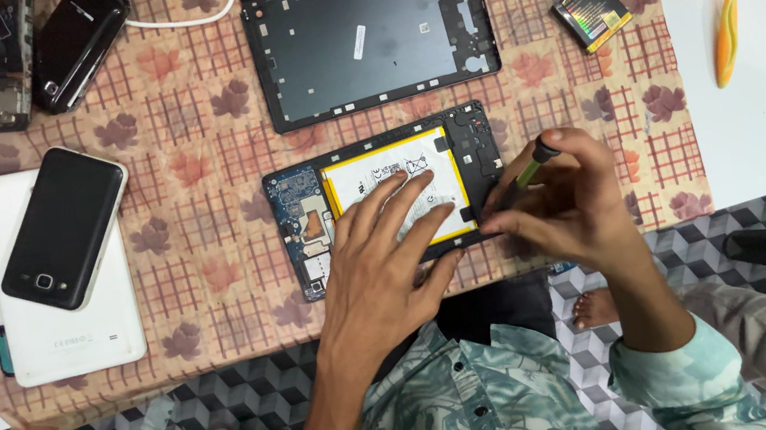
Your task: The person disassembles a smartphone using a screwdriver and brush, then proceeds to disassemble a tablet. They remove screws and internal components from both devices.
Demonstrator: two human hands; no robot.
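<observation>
Opened tablet [388, 199]: yellow-edged white battery, blue board exposed, back removed.

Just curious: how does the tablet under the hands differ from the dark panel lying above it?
The opened tablet shows a circuit board and yellow-edged battery; the back cover is a plain dark shell. The left hand presses the tablet; the cover lies untouched. Both are similar-sized rectangles on the cloth.
</observation>
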